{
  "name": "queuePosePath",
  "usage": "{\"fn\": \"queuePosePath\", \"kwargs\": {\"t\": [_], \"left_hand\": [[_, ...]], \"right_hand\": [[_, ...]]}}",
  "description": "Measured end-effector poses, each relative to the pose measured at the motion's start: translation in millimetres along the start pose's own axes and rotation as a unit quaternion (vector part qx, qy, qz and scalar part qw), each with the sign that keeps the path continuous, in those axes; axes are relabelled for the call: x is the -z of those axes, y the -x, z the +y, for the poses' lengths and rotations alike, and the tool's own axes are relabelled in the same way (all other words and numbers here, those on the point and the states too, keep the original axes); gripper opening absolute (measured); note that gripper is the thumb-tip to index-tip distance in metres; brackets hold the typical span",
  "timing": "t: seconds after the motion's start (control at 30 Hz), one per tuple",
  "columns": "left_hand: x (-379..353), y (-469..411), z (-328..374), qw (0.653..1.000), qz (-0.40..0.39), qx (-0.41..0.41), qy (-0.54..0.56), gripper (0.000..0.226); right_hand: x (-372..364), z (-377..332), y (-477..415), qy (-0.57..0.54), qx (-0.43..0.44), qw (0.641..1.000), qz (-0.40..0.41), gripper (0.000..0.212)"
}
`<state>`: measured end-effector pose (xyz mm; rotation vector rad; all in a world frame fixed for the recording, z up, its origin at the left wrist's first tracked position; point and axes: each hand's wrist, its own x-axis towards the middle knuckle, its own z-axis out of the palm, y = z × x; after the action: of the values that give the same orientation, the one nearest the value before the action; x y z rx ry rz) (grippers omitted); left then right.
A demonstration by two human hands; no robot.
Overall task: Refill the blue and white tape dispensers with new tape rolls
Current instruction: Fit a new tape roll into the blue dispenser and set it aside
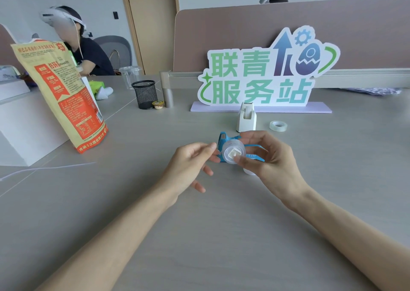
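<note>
Left hand [190,164] over the bench [199,235], thumb and forefinger pinched together at the left edge of a tape roll [234,153]; whether they grip a tape end, cannot tell. Right hand [270,160] holds that roll, fingers [243,160] clamped on its white core. Blue dispenser [224,139] just behind the roll. White dispenser [246,117] beyond the right fingers; spare roll [278,126] further right, well apart

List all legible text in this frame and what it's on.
"联青" on the standing sign, top row.
"服务站" on the same sign, bottom row.
"12" in the bottom strip of the orange and yellow pouch; the rest of its print is too blurred.
Print on the blue tape dispenser: unreadable.
</note>
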<state>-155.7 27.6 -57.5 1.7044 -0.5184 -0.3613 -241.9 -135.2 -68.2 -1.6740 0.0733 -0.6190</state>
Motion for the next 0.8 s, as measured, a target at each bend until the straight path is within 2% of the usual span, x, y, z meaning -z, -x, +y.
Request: {"fn": "queuePosePath", "kwargs": {"t": [0.13, 0.3, 0.43, 0.53, 0.6, 0.67, 0.7, 0.8], "left_hand": [[-1, 0, -3, 0.998, -0.041, 0.019, -0.043, 0.030], [1, -3, -5, 0.998, -0.041, -0.013, -0.041, 0.015], [-5, -4, -2, 0.998, -0.006, -0.061, -0.020, 0.012], [-15, -16, 3, 0.995, 0.039, -0.095, -0.021, 0.013], [-21, -30, 5, 0.976, 0.087, -0.162, -0.118, 0.015], [-29, -43, 5, 0.933, 0.125, -0.235, -0.243, 0.014], [-33, -49, 5, 0.922, 0.130, -0.249, -0.265, 0.013], [-48, -61, -5, 0.927, 0.144, -0.252, -0.236, 0.011]], "right_hand": [[-1, 1, 1, 0.033, 0.028, 0.999, -0.014, 0.029], [1, 9, 1, 0.085, 0.054, 0.995, -0.015, 0.022], [2, 6, -1, 0.131, 0.104, 0.986, -0.002, 0.018], [8, 4, -8, 0.163, 0.151, 0.975, 0.026, 0.023], [13, 7, -15, 0.181, 0.162, 0.969, 0.053, 0.025], [18, 9, -21, 0.188, 0.165, 0.965, 0.081, 0.027], [21, 11, -24, 0.184, 0.166, 0.964, 0.093, 0.030], [26, 14, -29, 0.174, 0.162, 0.964, 0.116, 0.033]]}}
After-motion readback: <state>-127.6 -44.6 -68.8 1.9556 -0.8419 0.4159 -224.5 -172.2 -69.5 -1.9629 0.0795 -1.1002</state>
